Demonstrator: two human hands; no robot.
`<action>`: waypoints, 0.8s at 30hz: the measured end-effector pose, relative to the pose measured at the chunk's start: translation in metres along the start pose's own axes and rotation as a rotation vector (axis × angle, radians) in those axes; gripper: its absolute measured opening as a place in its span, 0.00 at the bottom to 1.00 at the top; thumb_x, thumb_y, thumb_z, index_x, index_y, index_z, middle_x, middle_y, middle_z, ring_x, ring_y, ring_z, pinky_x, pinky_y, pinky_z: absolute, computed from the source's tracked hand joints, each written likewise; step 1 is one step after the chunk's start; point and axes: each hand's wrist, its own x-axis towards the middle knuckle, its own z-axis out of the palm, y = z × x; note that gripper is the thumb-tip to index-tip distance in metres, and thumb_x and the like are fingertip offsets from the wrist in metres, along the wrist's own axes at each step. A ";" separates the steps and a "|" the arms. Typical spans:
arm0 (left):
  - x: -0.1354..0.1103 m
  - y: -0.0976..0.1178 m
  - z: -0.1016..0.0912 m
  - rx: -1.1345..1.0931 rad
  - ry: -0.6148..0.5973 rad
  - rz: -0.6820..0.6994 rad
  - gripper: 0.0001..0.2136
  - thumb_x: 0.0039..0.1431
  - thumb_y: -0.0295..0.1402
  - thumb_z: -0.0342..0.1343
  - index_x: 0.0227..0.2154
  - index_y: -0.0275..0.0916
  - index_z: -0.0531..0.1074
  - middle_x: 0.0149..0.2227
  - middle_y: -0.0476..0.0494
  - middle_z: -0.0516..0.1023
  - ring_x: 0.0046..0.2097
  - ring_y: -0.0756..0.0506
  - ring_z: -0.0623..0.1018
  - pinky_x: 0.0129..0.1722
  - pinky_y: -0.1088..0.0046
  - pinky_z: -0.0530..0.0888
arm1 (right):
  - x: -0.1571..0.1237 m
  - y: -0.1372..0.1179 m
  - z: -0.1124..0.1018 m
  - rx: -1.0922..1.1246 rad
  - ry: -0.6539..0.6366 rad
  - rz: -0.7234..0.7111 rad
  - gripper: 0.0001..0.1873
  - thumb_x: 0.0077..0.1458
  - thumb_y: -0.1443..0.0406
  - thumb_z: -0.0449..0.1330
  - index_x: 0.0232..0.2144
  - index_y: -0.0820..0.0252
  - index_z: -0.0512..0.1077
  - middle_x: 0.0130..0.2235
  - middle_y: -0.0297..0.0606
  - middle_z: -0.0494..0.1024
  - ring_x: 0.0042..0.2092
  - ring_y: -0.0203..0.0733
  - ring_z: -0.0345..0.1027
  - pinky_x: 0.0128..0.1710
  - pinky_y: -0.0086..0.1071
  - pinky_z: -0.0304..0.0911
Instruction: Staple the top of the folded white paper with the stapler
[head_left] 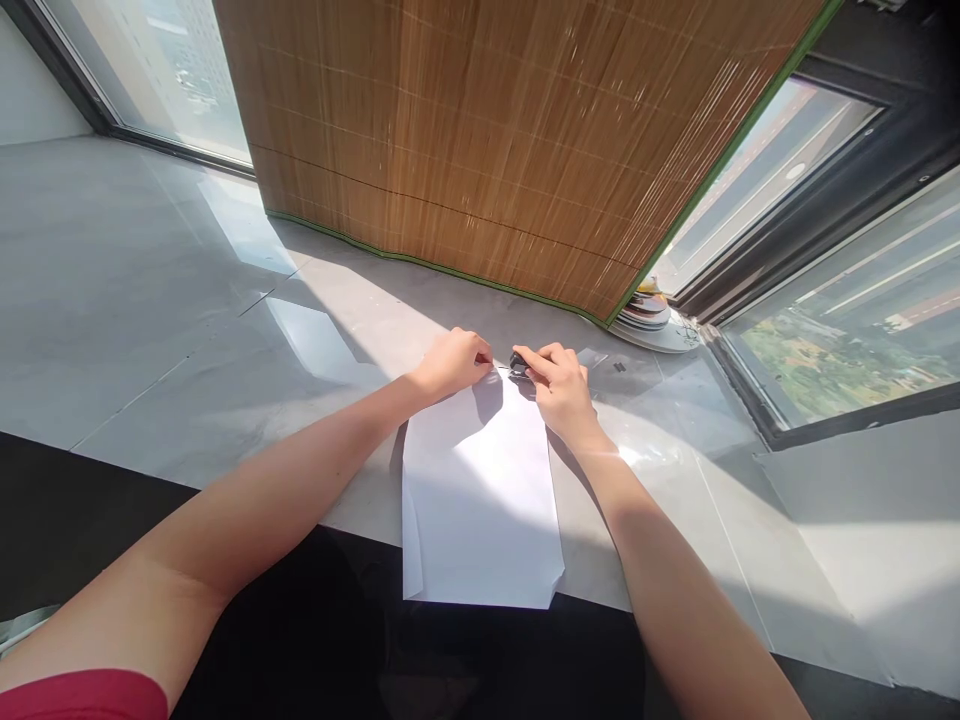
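A stack of white paper sheets (480,500) lies on the grey sill (187,330), its near end hanging over the front edge. My left hand (452,364) is closed in a pinch on the sheets' far edge. My right hand (559,385) is closed round a small black clip (518,362) at that same far edge, the two hands almost touching. What exactly the clip grips is hidden by the fingers.
A bamboo blind (510,140) with green trim hangs down to the sill behind the paper. A stack of plates (649,310) sits at the blind's right corner. Another small dark clip (619,368) lies to the right. Windows flank both sides.
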 end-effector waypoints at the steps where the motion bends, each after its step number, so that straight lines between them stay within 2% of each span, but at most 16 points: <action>1: 0.000 0.000 0.000 -0.003 -0.002 -0.004 0.12 0.59 0.25 0.58 0.32 0.41 0.87 0.33 0.43 0.86 0.36 0.43 0.82 0.41 0.68 0.76 | 0.000 0.000 0.000 0.000 0.000 0.001 0.25 0.68 0.67 0.53 0.60 0.42 0.80 0.47 0.42 0.78 0.50 0.54 0.66 0.55 0.51 0.59; 17: -0.001 0.002 -0.001 0.005 -0.005 -0.018 0.10 0.58 0.25 0.59 0.31 0.40 0.86 0.34 0.42 0.87 0.36 0.42 0.82 0.40 0.68 0.76 | -0.003 -0.009 0.004 -0.061 0.023 -0.001 0.24 0.69 0.66 0.52 0.58 0.43 0.81 0.46 0.44 0.77 0.49 0.54 0.65 0.52 0.50 0.58; 24: 0.000 0.004 -0.003 0.014 -0.008 -0.004 0.10 0.60 0.25 0.59 0.31 0.39 0.87 0.34 0.41 0.87 0.37 0.42 0.82 0.43 0.67 0.77 | -0.004 -0.014 0.009 -0.199 0.013 -0.032 0.28 0.65 0.71 0.51 0.57 0.42 0.81 0.46 0.46 0.74 0.50 0.56 0.63 0.54 0.54 0.54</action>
